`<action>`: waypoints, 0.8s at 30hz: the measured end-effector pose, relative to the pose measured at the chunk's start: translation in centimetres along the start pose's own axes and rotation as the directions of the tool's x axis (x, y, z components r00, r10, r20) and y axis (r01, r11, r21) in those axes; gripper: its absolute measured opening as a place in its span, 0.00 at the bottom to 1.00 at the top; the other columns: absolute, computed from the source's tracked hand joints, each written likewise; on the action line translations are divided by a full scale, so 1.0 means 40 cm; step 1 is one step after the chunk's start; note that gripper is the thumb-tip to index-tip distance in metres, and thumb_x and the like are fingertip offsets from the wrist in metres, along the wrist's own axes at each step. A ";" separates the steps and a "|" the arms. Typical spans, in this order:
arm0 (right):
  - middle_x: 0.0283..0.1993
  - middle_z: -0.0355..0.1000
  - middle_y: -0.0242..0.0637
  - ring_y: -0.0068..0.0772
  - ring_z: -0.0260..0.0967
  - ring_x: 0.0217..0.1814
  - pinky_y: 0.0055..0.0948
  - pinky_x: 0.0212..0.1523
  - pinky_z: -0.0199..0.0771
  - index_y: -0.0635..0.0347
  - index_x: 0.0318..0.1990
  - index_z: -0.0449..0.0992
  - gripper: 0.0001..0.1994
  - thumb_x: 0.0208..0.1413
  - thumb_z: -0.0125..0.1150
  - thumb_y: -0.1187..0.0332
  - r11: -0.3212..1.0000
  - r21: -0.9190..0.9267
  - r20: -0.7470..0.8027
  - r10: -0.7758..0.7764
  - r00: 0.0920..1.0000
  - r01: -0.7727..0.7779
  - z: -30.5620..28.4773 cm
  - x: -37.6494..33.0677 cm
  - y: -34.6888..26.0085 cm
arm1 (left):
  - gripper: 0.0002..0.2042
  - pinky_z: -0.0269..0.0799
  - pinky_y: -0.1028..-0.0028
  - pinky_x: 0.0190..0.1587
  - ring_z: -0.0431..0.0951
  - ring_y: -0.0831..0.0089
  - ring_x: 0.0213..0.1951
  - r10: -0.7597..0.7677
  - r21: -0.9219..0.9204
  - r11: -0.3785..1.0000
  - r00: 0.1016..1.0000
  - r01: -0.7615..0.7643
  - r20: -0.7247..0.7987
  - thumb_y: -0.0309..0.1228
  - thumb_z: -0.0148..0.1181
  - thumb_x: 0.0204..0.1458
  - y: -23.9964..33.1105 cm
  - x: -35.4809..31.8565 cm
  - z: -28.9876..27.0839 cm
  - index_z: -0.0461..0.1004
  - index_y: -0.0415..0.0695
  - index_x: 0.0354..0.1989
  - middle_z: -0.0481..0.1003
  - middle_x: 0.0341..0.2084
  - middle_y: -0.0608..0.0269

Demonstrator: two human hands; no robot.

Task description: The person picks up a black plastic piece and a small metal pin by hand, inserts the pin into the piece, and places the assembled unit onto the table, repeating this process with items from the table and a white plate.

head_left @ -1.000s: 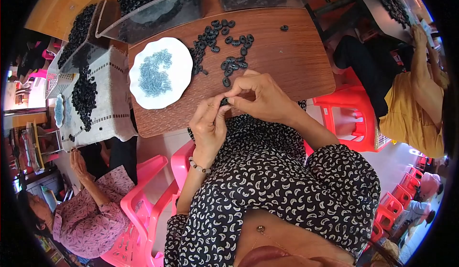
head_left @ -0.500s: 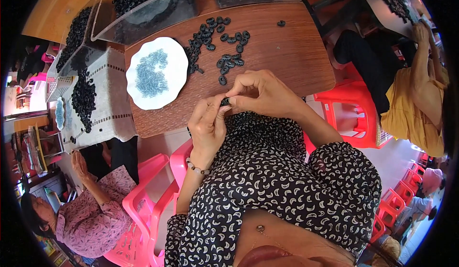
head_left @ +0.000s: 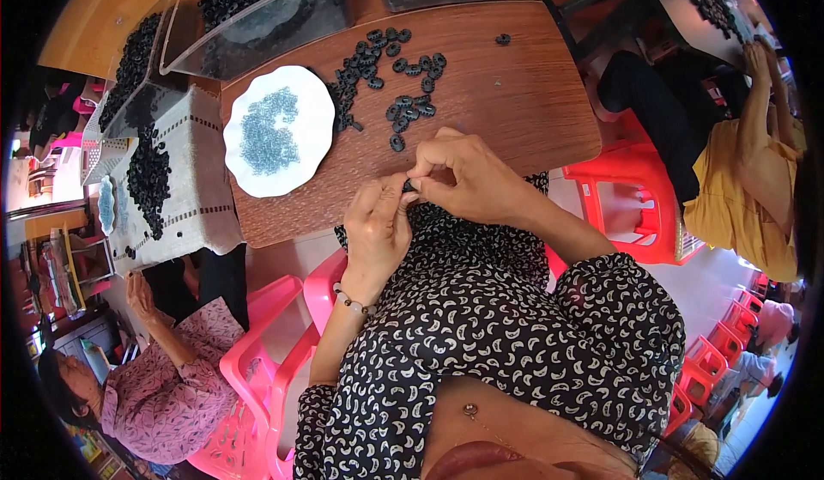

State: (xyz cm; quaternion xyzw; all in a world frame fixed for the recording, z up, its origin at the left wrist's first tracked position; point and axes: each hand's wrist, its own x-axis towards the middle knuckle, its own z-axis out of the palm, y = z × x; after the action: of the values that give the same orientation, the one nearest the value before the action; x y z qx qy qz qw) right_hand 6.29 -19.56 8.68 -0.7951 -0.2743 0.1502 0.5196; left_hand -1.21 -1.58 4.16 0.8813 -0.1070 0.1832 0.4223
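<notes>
At the near edge of the brown wooden table [head_left: 515, 94], my two hands meet around one small black oval part [head_left: 408, 186]. My left hand [head_left: 378, 222] pinches it between thumb and fingers. From the other side, the thumb and forefinger of my right hand [head_left: 468, 175] close on it too, and they hide most of it. Just beyond my hands lie loose black oval parts [head_left: 403, 115] with openings in them. To their left stands a white scalloped plate [head_left: 319, 128] with many tiny clear, bluish pieces [head_left: 270, 136] spread over it.
Clear plastic bins [head_left: 283, 38] of black parts line the far side. A cloth-covered table [head_left: 202, 145] with more parts is at left, near a seated person in pink [head_left: 163, 403]. A red stool [head_left: 631, 197] and a person in yellow [head_left: 738, 197] are at right.
My hands have shifted slightly to the right, still pinching the small black part together. The table's contents look the same.
</notes>
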 end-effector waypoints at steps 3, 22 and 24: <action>0.28 0.72 0.34 0.29 0.67 0.35 0.32 0.33 0.66 0.63 0.31 0.73 0.08 0.55 0.68 0.72 0.988 -0.115 -0.025 -0.105 0.994 0.101 0.007 0.000 0.012 | 0.14 0.77 0.64 0.38 0.80 0.56 0.36 0.006 0.031 1.000 1.000 -0.006 0.010 0.17 0.66 0.51 -0.002 0.000 0.004 0.80 0.36 0.48 0.79 0.36 0.52; 0.42 0.78 0.31 0.17 0.75 0.42 0.19 0.45 0.77 0.66 0.54 0.77 0.20 0.69 0.59 0.55 0.730 0.590 0.286 0.211 0.935 -0.345 -0.038 0.001 0.064 | 0.13 0.75 0.70 0.39 0.79 0.64 0.36 -0.047 -0.192 0.981 0.992 0.023 -0.120 0.22 0.68 0.53 0.023 0.044 -0.002 0.83 0.41 0.48 0.80 0.37 0.56; 0.43 0.77 0.32 0.17 0.73 0.43 0.19 0.44 0.77 0.67 0.52 0.77 0.22 0.68 0.59 0.53 0.662 0.616 0.349 0.258 0.901 -0.428 -0.033 0.001 0.066 | 0.13 0.73 0.70 0.38 0.77 0.64 0.36 -0.001 -0.101 0.995 0.994 -0.010 -0.108 0.23 0.69 0.52 0.037 0.053 -0.013 0.84 0.42 0.48 0.79 0.37 0.57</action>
State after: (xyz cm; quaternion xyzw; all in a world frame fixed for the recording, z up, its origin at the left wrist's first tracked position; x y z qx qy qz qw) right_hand 7.76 -21.35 6.82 -0.5638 -0.1029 0.4269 0.6995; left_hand 0.07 -2.17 6.38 0.8472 -0.0950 0.2259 0.4714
